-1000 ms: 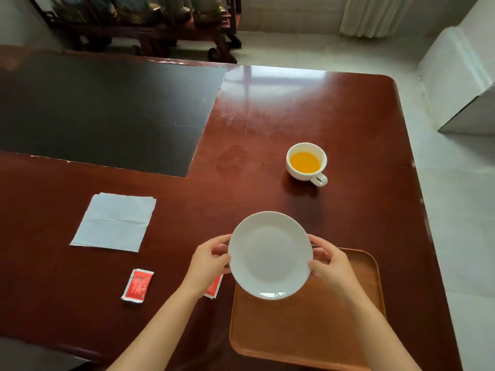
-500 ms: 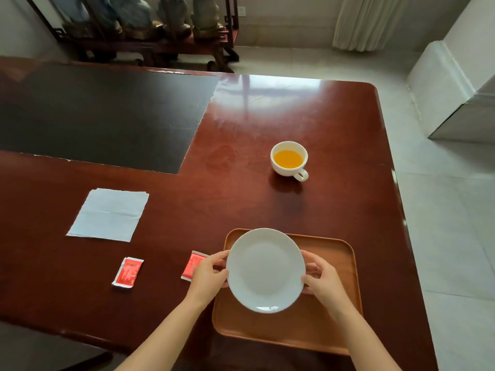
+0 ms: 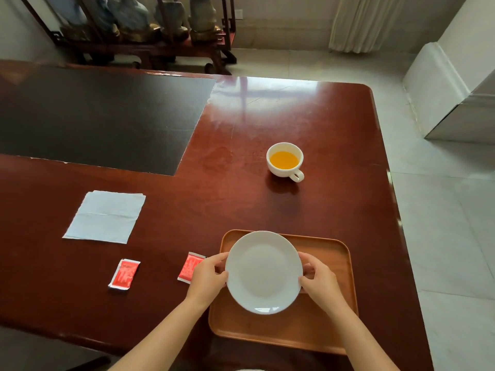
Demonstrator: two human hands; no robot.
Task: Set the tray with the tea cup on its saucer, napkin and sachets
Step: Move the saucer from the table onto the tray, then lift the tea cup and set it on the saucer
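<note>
A white saucer (image 3: 263, 271) is held over the wooden tray (image 3: 332, 333), near the tray's far left part. My left hand (image 3: 207, 277) grips its left rim and my right hand (image 3: 320, 282) grips its right rim. I cannot tell whether the saucer touches the tray. A white tea cup (image 3: 285, 162) with orange-yellow tea stands on the table beyond the tray. A white napkin (image 3: 107, 215) lies flat to the left. One red sachet (image 3: 124, 274) lies in front of the napkin. A second red sachet (image 3: 188, 267) lies beside the tray, partly behind my left hand.
The red-brown table (image 3: 321, 116) has a dark inset panel (image 3: 101, 116) at the back left. Its right edge runs close to the tray. A dark wooden stand with figures (image 3: 139, 30) is behind the table, and a white block (image 3: 455, 89) sits on the tiled floor at right.
The saucer, held in both hands, has come nearer and lower, from the tray's far edge to over the tray. The view has shifted, so the whole tray now shows.
</note>
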